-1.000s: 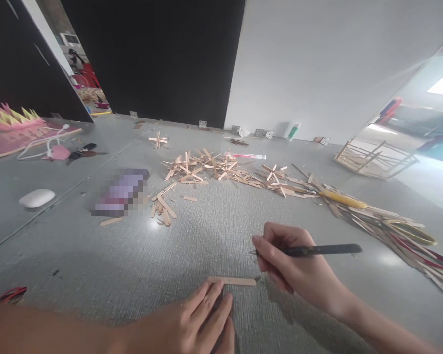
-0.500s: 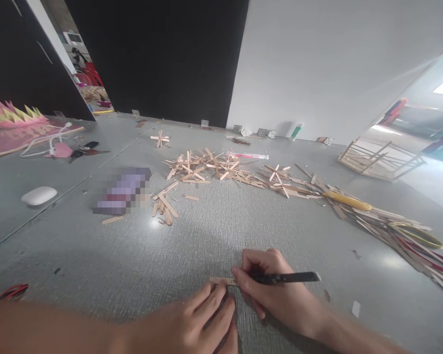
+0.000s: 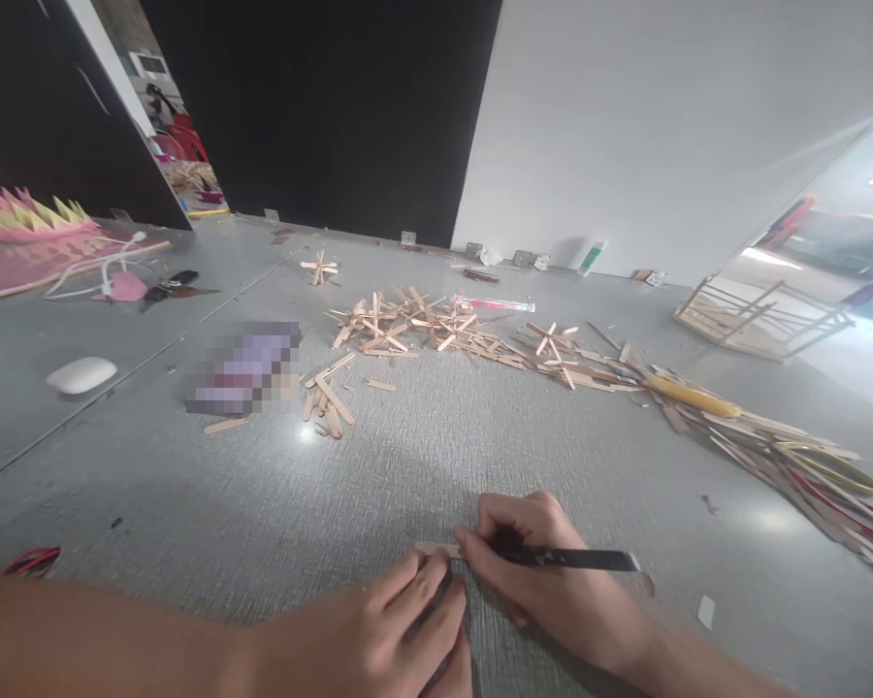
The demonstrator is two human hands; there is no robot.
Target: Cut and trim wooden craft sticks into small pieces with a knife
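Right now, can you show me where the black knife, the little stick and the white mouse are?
black knife (image 3: 574, 558), head view, middle of its dark handle.
little stick (image 3: 436, 550), head view, its bare left end beside the fingertips.
white mouse (image 3: 81, 374), head view, top of its shell.

Left hand (image 3: 378, 640), right hand (image 3: 553, 582): bare, no gloves, rings or watch. Forearms behind fingers bare, no sleeves visible.

We see even, soft daylight coming from the bright opening at right. Glare spots shine on the grey table (image 3: 436, 456). Soft shadows lie beneath our forearms. The edges bend wide-angle; one patch (image 3: 245, 368) is pixelated, and the near arms blur.
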